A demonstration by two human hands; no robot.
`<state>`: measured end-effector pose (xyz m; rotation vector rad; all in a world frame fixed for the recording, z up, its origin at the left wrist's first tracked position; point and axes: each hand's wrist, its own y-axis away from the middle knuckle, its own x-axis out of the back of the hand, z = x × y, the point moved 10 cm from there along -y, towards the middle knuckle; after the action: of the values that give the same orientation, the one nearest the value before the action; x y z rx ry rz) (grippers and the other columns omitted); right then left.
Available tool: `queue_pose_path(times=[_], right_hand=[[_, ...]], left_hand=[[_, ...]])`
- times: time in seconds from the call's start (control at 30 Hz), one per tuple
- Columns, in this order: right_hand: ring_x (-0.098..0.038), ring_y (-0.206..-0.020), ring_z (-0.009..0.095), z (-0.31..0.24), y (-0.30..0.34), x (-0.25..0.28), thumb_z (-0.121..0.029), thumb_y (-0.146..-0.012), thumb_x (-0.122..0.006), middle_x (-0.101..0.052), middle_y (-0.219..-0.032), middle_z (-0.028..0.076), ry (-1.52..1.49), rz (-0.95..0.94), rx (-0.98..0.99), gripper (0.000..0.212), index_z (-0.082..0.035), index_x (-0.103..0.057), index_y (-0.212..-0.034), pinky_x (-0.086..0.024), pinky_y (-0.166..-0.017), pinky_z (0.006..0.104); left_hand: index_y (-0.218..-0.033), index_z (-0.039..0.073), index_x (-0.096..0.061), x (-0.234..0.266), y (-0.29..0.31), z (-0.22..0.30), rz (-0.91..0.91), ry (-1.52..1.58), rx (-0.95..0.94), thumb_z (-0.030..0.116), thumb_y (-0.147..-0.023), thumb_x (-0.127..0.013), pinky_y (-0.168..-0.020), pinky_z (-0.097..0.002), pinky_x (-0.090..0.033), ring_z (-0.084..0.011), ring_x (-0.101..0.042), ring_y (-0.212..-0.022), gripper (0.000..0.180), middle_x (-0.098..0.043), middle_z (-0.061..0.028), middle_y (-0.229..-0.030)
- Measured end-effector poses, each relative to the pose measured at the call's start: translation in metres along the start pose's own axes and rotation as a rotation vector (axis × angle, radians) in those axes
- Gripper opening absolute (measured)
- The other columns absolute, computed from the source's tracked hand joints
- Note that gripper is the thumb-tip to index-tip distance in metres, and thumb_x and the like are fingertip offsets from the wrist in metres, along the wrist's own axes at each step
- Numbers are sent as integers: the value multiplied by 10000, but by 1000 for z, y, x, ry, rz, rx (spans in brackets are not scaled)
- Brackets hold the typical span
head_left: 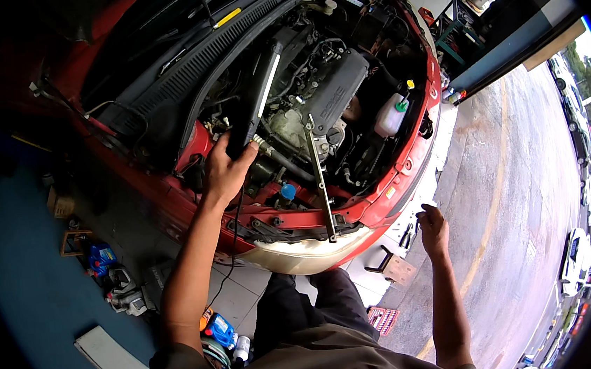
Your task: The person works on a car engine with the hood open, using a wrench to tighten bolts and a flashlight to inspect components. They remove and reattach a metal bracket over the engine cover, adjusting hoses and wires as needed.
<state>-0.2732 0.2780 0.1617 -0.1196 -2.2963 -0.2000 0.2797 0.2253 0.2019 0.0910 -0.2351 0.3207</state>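
Observation:
In my left hand (226, 169) is a long black work light (263, 92) with a lit white strip, held over the engine bay of a red car. Its thin dark cord (232, 260) hangs down past the front bumper. My right hand (434, 230) is off the car's front right corner, fingers curled in; whether they hold anything small is hidden. Between the hands, a narrow metal bar (320, 182) runs from the grey engine cover (336, 89) to the red front crossmember (291, 220). A whitish reservoir (391, 116) with a green cap sits to the right, and a blue cap (288, 191) nearer me.
Bottles (220, 330) stand on the floor by my left leg, with more containers (103, 259) farther left. A red socket set (383, 320) and a wooden piece (398, 270) lie to the right. A yellow-handled object (227, 17) rests near the windscreen.

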Motion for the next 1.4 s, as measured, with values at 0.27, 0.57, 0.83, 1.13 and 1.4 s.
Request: queue_pose_path(times=[0.27,0.57,0.83,1.13,1.4], right_hand=[[-540,-1283,449,26,-180,-43,-353,-1001,-521,-563,-1370,317,219,185,-60,599,65,-475,-1428,-423,-1088,454],[-476,-1304,464,86,-296,-113,-411,-1002,-487,-480,-1410,306,492,221,-285,629,29,-404,-1444,-397,-1091,518],[-368,-1418,431,103,-285,-124,-418,-970,-540,-391,-1523,296,482,372,-207,797,58,-252,-1541,-294,-1174,490],[-359,-1404,469,113,-285,-125,-374,-943,-566,-342,-1540,318,495,311,-255,824,46,-214,-1559,-300,-1156,533],[-277,-1459,487,118,-283,-127,-402,-959,-559,-240,-1580,348,473,258,-222,870,54,-149,-1575,-266,-1189,546]], left_hand=[[-1219,29,-635,-42,-72,-20,-72,-63,-9,295,-864,-758,-856,-330,-524,-180,-669,-939,460,-716,-71,-1021],[-1319,-22,-533,-53,-140,-69,-39,-117,89,202,-867,-783,-911,-304,-487,-136,-605,-1004,563,-660,-63,-1100],[-1374,-54,-523,-77,-160,-82,-154,-107,113,181,-859,-795,-997,-323,-470,-179,-613,-1117,629,-671,-117,-1215],[-1336,-63,-551,-74,-162,-96,-103,-105,182,245,-838,-793,-954,-345,-504,-216,-666,-1064,634,-705,-148,-1144],[-1301,-106,-577,-60,-173,-104,-176,-189,211,166,-792,-785,-929,-338,-531,-241,-701,-1022,614,-723,-184,-1099]])
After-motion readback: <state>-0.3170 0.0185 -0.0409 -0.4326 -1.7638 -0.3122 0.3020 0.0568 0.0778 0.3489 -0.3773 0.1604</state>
